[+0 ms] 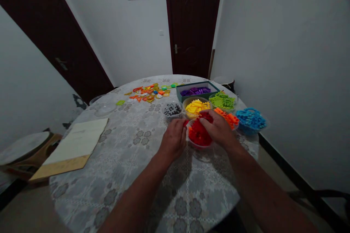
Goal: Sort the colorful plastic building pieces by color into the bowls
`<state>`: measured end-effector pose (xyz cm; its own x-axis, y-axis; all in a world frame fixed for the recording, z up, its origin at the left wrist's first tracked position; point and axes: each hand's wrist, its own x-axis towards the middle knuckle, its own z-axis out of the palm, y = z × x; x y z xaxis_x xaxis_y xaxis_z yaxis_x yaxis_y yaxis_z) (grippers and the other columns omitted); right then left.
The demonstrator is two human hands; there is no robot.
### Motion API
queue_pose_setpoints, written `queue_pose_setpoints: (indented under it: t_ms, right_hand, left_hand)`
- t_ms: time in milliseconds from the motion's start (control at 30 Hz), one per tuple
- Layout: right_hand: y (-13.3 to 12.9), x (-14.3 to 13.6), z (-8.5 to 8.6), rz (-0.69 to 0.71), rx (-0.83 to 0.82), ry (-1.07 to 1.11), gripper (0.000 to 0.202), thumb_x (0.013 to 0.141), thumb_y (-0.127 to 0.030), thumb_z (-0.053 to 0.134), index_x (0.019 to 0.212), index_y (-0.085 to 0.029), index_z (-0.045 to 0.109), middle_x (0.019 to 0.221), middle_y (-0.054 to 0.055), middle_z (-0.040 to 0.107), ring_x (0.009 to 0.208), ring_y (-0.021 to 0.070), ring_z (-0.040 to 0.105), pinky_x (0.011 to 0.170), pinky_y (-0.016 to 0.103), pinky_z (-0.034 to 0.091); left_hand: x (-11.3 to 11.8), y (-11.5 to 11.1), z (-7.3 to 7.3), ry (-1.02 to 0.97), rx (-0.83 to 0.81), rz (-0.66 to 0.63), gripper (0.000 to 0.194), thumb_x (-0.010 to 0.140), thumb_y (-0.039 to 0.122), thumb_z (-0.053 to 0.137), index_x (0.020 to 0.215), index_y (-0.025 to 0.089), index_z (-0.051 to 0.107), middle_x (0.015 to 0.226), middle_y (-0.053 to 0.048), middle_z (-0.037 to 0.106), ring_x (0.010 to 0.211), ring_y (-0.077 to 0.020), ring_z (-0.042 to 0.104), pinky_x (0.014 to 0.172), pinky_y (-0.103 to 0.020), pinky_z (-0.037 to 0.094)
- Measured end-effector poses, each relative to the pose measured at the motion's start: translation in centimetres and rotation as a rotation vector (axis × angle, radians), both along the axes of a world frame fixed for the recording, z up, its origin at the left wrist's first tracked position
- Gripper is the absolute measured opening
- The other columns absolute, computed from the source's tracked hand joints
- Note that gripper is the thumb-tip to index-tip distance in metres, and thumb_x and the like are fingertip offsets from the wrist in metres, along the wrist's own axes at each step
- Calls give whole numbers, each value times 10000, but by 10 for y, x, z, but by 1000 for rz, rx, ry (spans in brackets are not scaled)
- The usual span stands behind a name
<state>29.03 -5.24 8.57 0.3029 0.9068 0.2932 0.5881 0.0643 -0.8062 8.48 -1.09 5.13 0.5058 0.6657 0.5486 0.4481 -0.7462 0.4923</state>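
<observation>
My left hand (174, 137) is closed beside a clear bowl (199, 147) of red plastic building pieces (200, 134). A small red piece (186, 123) shows at its fingertips. Over the right side of that bowl, my right hand (220, 128) has its thumb and fingers curled around red pieces at the top of the pile. A few orange bits lie among the red at the bowl's left side. Just behind stand a tub of yellow pieces (197, 107), a tub of grey-black pieces (172, 109) and orange pieces (228, 118), partly covered by my right hand.
Blue pieces (250, 118) fill a bowl at the table's right edge. Green pieces (222, 100) and a dark green box (183, 98) of purple pieces stand farther back. Mixed flat pieces (150, 93) lie scattered at the far left. A paper pad (79, 142) rests on the left edge.
</observation>
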Motion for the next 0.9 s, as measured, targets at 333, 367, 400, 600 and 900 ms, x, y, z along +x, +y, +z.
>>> queue_pose_setpoints:
  t_ms: [333,367,400,600,900]
  right_hand:
    - [-11,18,-23,-61,-54,-250,223,939,-436,577,882,-229,639,830,46,711,764,219,643,721,312,431]
    - [-11,18,-24,-76,-44,-254,224,940,-435,570,887,-229,642,842,50,714,769,219,643,726,313,433]
    - [-12,18,-24,-88,-33,-250,228,941,-434,562,896,-228,648,861,56,720,780,220,645,734,317,441]
    - [-11,25,-35,43,114,-238,255,956,-362,497,1046,-220,688,1122,108,745,1071,272,676,997,415,502]
    - [-8,15,-62,-13,382,-456,301,935,-275,578,1212,-194,662,1294,160,684,1272,332,587,1156,549,441]
  left_hand:
    - [33,-9,-24,133,-15,-24,536,1068,356,504,1565,164,442,1571,-227,485,1433,-358,496,1197,-594,434]
    - [32,-9,-27,104,-29,-37,548,1074,370,496,1579,169,428,1594,-228,461,1461,-359,474,1213,-597,423]
    - [32,-9,-30,71,-42,-54,546,1081,372,480,1589,179,421,1607,-221,448,1482,-351,459,1228,-591,416]
    - [30,0,-43,-119,-116,-101,460,1112,327,397,1557,245,481,1561,-161,493,1477,-280,487,1253,-534,421]
    - [24,-2,-43,-181,-127,-46,415,1084,255,420,1491,191,472,1452,-177,569,1372,-281,548,1190,-530,469]
